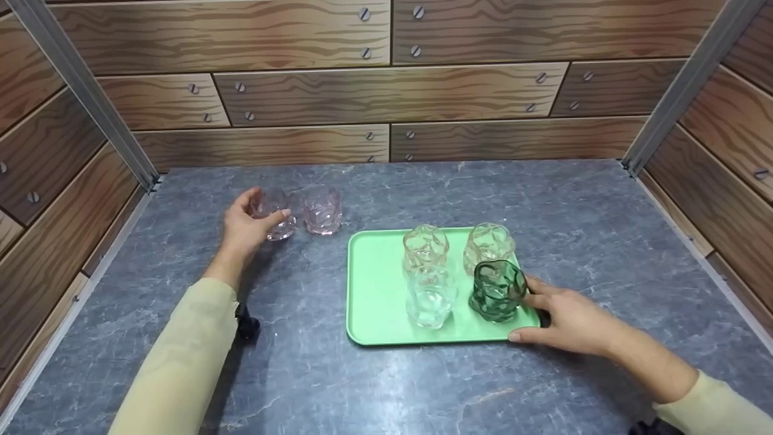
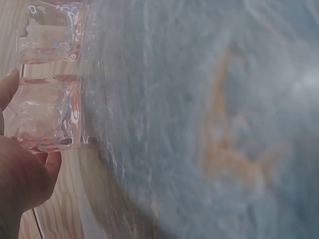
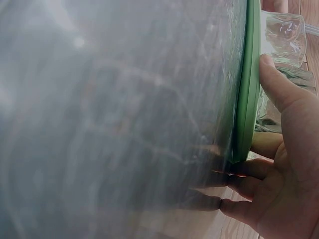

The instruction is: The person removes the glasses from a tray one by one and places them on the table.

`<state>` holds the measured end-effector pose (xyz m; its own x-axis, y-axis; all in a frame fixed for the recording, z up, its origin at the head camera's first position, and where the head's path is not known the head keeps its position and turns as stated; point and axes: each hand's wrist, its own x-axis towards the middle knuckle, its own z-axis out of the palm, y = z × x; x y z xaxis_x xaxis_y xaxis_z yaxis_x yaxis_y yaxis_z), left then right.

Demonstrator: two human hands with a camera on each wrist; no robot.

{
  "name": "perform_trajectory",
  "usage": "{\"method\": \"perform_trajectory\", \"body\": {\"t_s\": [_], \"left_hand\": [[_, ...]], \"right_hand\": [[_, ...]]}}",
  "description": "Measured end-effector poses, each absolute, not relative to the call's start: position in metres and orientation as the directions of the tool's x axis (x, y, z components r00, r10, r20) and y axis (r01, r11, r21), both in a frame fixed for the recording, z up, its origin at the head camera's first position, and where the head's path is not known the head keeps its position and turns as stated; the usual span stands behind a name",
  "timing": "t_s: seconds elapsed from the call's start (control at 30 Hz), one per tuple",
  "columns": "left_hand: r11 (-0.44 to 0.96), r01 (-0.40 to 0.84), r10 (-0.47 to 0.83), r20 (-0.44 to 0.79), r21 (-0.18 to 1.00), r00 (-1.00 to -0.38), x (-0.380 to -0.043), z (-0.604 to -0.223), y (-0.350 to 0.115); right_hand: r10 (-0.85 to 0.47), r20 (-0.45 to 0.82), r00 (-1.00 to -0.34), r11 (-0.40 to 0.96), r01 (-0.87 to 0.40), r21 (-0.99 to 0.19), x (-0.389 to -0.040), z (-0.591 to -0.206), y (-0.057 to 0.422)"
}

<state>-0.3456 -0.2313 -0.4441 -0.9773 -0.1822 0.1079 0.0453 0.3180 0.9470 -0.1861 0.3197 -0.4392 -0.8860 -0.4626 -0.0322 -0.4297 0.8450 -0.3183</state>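
My left hand [image 1: 243, 226] holds a pale pink clear glass [image 1: 282, 228] at the back left of the table, thumb on one side and fingers on the other. A second pink glass [image 1: 323, 214] stands just right of it; both also show in the left wrist view. My right hand [image 1: 567, 320] grips the front right corner of a green tray [image 1: 377, 290], thumb at the front rim and fingers along the right side. On the tray stand a dark green glass [image 1: 498, 293] near that hand, a clear glass [image 1: 430, 305], and two pale amber-tinted glasses, left [image 1: 426, 248] and right [image 1: 490, 246].
The grey marbled table [image 1: 386, 386] reaches back to a wood-patterned wall [image 1: 386, 90]. Similar panels close off both sides, with metal posts at the left corner [image 1: 96, 96] and right corner [image 1: 676, 90].
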Motion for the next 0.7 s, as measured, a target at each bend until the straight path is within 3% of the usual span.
{"method": "perform_trajectory", "body": {"t_s": [0.23,0.47,0.7], "left_hand": [[0.379,0.042,-0.155,0.108,0.925,-0.982,-0.339,-0.433,-0.233],[0.431,0.176,-0.233,0.298,0.885,-0.926,-0.321,-0.4,-0.227],[0.406,0.328,-0.162,0.42,0.853,-0.893,-0.285,-0.368,-0.193]], "right_hand": [[-0.456,-0.047,-0.889,0.849,-0.419,-0.321,-0.186,-0.439,0.319],[-0.457,-0.047,-0.888,0.85,-0.42,-0.317,-0.186,-0.439,0.32],[-0.465,-0.04,-0.885,0.842,-0.428,-0.328,-0.186,-0.44,0.32]]}}
